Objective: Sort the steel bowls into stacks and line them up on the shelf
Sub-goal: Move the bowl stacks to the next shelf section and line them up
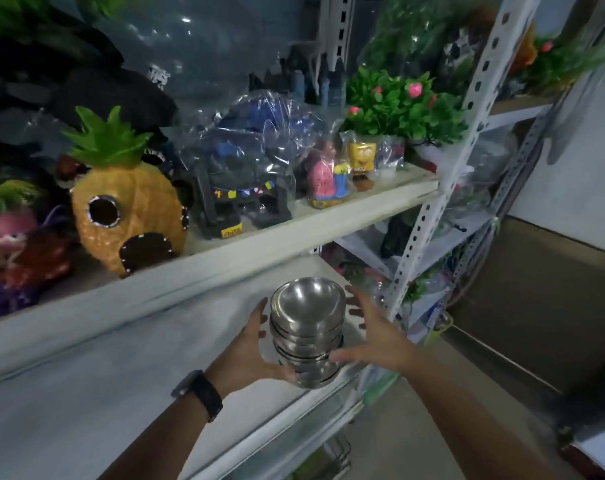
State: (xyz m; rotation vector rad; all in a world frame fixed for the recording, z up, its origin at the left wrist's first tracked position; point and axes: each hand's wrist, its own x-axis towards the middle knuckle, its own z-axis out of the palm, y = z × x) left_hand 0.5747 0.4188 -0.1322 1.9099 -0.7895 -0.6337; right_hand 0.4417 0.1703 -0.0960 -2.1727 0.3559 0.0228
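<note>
Shelving fills the view: a pale lower shelf runs from the left edge toward the right, and an upper shelf sits above it, both fixed to a white perforated post at the right end. On the upper shelf a yellow pineapple ornament stands near the front edge toward the left. A dark ornament wrapped in clear plastic is beside it. A green plant with pink flowers sits at the right end, close to the post, with small figurines in bags before it.

A stack of steel bowls, nested and leaning a little, is at the front right corner of the lower shelf, its base right at the front edge. Whether it rests on the shelf or is lifted just clear cannot be told. It lies between the two hands.

The left hand grips the stack from the left, fingers curved against its side and thumb tucked under the lower front bowls. The right hand is spread wide on the other side, fingers straight and apart behind the stack's right rim, only the thumb touching the bowls low down. A dark watch bands the left wrist.
</note>
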